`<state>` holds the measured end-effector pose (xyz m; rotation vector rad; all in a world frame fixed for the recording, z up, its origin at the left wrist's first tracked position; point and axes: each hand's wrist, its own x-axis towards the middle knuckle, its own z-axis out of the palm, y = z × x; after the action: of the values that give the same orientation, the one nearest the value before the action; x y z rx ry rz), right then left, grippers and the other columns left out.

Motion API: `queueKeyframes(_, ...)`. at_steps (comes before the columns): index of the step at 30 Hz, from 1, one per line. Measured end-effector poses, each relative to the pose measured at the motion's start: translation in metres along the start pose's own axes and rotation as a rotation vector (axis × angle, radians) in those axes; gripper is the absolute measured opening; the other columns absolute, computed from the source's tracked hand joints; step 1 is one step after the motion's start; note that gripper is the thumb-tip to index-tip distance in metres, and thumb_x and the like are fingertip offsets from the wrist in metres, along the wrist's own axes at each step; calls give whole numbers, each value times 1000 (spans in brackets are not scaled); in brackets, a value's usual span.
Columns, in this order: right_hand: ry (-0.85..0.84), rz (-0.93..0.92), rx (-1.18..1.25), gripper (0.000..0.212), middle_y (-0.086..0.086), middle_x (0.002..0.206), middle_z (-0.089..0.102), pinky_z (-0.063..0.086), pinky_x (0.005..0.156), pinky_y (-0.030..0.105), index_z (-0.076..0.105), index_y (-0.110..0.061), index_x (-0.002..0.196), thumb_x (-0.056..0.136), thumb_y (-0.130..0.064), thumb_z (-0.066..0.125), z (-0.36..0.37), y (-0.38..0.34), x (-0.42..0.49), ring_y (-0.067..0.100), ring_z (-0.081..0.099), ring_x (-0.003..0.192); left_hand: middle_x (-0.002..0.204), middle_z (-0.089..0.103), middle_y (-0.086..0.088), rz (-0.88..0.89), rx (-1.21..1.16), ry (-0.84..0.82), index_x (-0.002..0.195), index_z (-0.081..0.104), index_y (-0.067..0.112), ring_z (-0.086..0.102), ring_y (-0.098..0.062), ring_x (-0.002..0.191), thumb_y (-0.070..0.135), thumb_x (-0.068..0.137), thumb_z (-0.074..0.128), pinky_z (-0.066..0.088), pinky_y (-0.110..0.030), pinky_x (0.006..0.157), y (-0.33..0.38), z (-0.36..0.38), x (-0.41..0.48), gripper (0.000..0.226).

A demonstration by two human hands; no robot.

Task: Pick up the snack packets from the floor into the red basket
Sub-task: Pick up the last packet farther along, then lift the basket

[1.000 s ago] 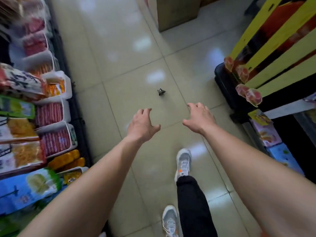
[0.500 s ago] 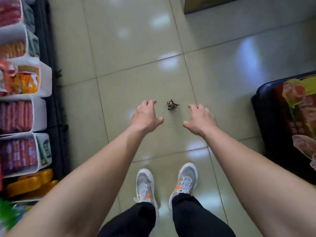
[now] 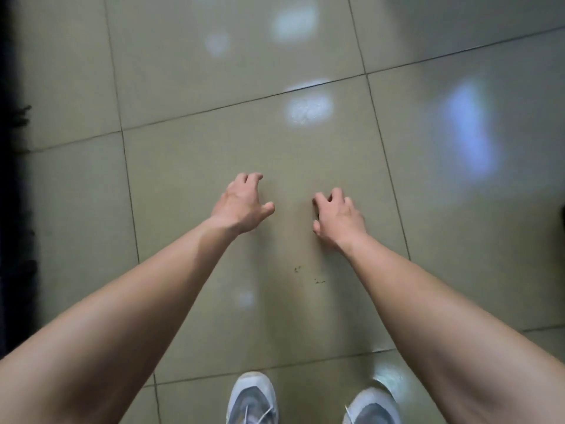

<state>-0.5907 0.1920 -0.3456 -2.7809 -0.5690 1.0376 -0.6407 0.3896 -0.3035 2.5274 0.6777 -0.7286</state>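
Observation:
My right hand (image 3: 339,218) reaches down to the tiled floor (image 3: 214,71) with its fingers curled. A small dark crumpled wrapper (image 3: 317,214) shows only as a dark sliver between its thumb and forefinger; the rest is hidden under the hand. My left hand (image 3: 241,206) hovers a short way to the left, fingers spread and holding nothing. No red basket and no other snack packet is in view.
A dark shelf base (image 3: 15,209) runs along the left edge. My two grey shoes (image 3: 252,399) (image 3: 371,405) stand at the bottom. A few crumbs (image 3: 305,275) lie on the tile between my forearms. A dark object (image 3: 562,215) touches the right edge.
The view has tilted down and closer to the floor; the shelves have left the frame. My right hand moved left onto the dark wrapper and curled over it. The left hand stayed open.

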Motion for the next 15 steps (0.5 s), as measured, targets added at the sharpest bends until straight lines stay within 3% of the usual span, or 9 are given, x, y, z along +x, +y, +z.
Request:
queueKeyframes(3, -11, -37, 54, 30, 18, 113, 49, 49, 85, 43, 53, -13, 111, 86, -28, 57, 0, 3, -3, 42, 57, 103, 145, 44, -6, -19, -29, -14, 146, 39, 21, 44, -28, 134, 43, 83, 64, 38, -40, 109, -2, 3, 4, 71)
queueKeyframes(7, 11, 114, 240, 30, 13, 112, 56, 47, 84, 39, 58, -16, 108, 88, -37, 53, -34, 14, -44, 37, 59, 101, 143, 46, -5, -40, -84, -54, 145, 41, 21, 46, -26, 132, 42, 83, 65, 39, -38, 108, 15, -16, -38, 70)
queueKeyframes(12, -41, 158, 338, 13, 6, 100, 65, 52, 77, 36, 64, -23, 88, 82, -34, 59, -108, 14, -128, 28, 63, 92, 143, 46, -4, 74, 9, -171, 144, 42, 22, 47, -26, 132, 44, 83, 64, 40, -39, 107, 54, -74, -128, 69)
queueKeyframes(15, -18, 191, 386, 12, 4, 97, 62, 50, 73, 35, 63, -22, 85, 81, -33, 59, -158, 11, -189, 27, 61, 89, 143, 47, -5, 153, 74, -225, 143, 43, 21, 45, -25, 133, 45, 84, 64, 39, -37, 108, 87, -119, -180, 68)
